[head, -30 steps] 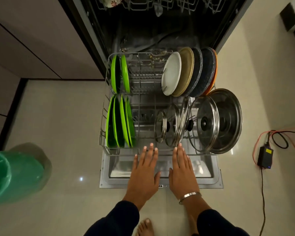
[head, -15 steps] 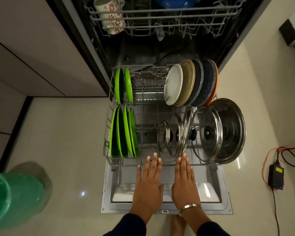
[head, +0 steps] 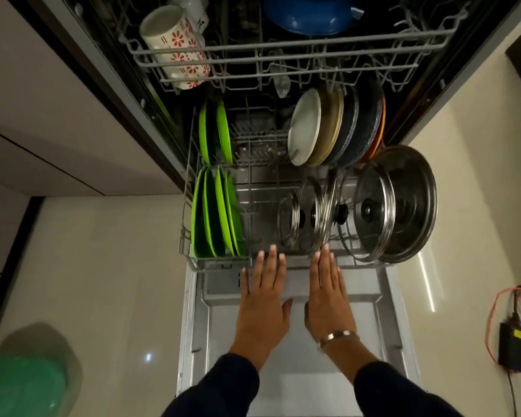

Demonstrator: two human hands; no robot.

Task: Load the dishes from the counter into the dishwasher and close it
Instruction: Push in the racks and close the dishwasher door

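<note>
step: the loading looks done and the lower rack (head: 190,239) is being sent home; it sits partly out over the dropped door (head: 382,299), its far end already inside the dishwasher (head: 151,94).
left hand (head: 263,299): flat, fingers straight, gripping nothing; fingertips at the near rail of the rack, apparently pressing it.
right hand (head: 328,299): the same, flat and released, fingertips at the rail just right of the other hand; a metal bangle (head: 337,337) on the wrist.
dishes: green plates (head: 215,215) stand on edge along the rack's left side; a row of mixed plates (head: 334,127) far right; steel and glass lids (head: 373,206) near right, the largest leaning past the rack's right edge.
upper rack (head: 283,55): inside the machine, holding a flowered mug (head: 175,46) and a blue bowl (head: 310,13).
next move: an even push from both palms until the rack seats fully, minding that big lid against the frame; then the hands must come off and lift the door.
nearby: a green bin (head: 21,383) on the floor at near left.
</note>
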